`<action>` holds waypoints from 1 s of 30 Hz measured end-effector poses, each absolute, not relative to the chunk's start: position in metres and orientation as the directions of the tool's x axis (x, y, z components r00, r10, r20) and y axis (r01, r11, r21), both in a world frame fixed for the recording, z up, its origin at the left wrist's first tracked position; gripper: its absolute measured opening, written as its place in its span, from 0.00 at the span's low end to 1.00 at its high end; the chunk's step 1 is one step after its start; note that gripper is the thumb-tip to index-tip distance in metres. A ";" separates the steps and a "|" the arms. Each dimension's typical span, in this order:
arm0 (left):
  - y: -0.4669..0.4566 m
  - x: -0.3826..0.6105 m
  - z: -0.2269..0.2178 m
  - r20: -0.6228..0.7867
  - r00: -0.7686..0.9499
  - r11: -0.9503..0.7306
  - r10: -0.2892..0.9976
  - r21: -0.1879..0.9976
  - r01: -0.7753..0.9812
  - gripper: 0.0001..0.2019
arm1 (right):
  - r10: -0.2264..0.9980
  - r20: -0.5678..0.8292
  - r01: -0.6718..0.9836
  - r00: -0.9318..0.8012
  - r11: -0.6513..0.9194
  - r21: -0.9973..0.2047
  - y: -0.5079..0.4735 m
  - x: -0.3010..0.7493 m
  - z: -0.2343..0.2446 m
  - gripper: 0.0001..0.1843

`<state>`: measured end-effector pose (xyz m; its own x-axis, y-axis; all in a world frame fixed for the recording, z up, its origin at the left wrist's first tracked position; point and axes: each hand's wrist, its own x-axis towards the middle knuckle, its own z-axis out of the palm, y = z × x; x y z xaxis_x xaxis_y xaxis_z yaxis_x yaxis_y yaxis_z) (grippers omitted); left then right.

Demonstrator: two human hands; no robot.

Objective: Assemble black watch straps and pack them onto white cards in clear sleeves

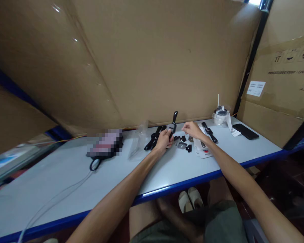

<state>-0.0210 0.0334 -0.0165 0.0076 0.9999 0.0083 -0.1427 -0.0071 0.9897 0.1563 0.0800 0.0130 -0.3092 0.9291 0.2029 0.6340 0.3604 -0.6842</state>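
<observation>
**Left hand [164, 140] clamped on a black plastic strap [175, 118], right hand [192, 130] close by**

Just right of the frame's centre, the left hand was closed around the lower end of the slim black plastic strap. The strap rose upright above the knuckles, with a greyish piece at its base. The right hand hovered just beside it on the right, apart from the strap. Its fingertips were drawn together in a pinch, but I could not tell whether anything sat between them.

Both hands hung low over the pale grey desk [167, 172] with its blue front edge. Below and between them lay scattered small black parts [185, 144], next to white printed cards [203, 152]. A bundle of loose black bands [154, 138] lay touching the left hand's far side. Another long black band [209, 132] lay right of the right hand. Further right were a clear plastic tub [221, 116] and a flat black phone [245, 131]. At centre-left, a crumpled clear bag [139, 138] sat near a blurred pink item [105, 143]. Brown cardboard sheets [152, 57] filled the upper frame.
</observation>
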 end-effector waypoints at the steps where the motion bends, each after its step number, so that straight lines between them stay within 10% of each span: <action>1: 0.034 -0.022 -0.016 0.009 -0.015 -0.011 1.000 0.988 -0.154 0.15 | 0.912 0.181 0.726 -0.369 0.404 -0.556 0.076 0.158 0.017 0.08; 7: 0.036 -0.027 -0.015 -0.008 -0.098 -0.009 0.995 0.984 -0.179 0.12 | 0.863 -0.107 0.869 -0.494 0.488 -0.076 0.042 0.152 0.036 0.23; 30: 0.034 -0.022 -0.015 -0.030 -0.126 0.009 0.992 0.987 -0.163 0.11 | 0.809 -0.250 0.846 -0.533 0.516 -0.132 0.043 0.168 0.047 0.17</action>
<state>-0.0217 0.0340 -0.0147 -0.1265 0.9915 -0.0296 -0.1634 0.0086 0.9865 0.1685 0.0432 0.0469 -0.5325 0.8087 -0.2498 0.8461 0.5164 -0.1320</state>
